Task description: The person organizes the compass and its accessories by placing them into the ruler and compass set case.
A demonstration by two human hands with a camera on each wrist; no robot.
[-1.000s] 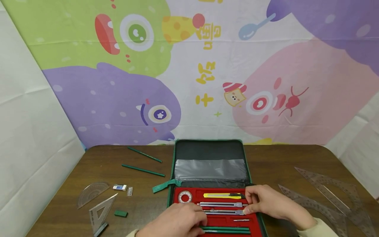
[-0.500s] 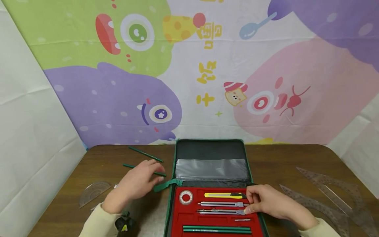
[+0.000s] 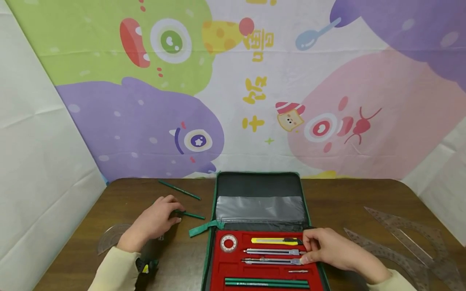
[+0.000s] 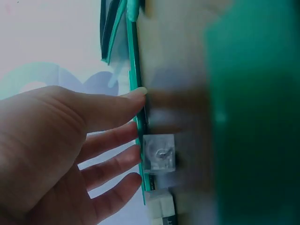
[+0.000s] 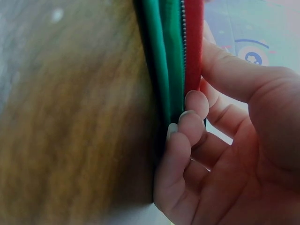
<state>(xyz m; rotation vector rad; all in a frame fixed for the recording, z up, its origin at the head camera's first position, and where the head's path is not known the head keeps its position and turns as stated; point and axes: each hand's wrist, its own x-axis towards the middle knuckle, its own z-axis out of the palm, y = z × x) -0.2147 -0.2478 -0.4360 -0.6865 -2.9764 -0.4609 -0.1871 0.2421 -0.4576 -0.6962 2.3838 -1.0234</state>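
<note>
My left hand is over the left side of the table, pinching a dark green pencil between thumb and fingers. In the left wrist view the thumb tip lies across the pencil, the other fingertips along its far side. With my right hand I grip the right edge of an open green zip case; in the right wrist view the fingers curl against its zipper side. The red tray holds a yellow utility knife, two compasses, a round white ring and two green pencils.
Another green pencil lies farther back. A protractor is partly behind my left arm. The left wrist view shows a clear small sharpener, a white eraser and a blurred green shape. Transparent set squares lie at the right.
My left hand has left the pencils in the tray, moved out to the left side of the table and taken hold of the nearer loose pencil. The right hand keeps its place on the case.
</note>
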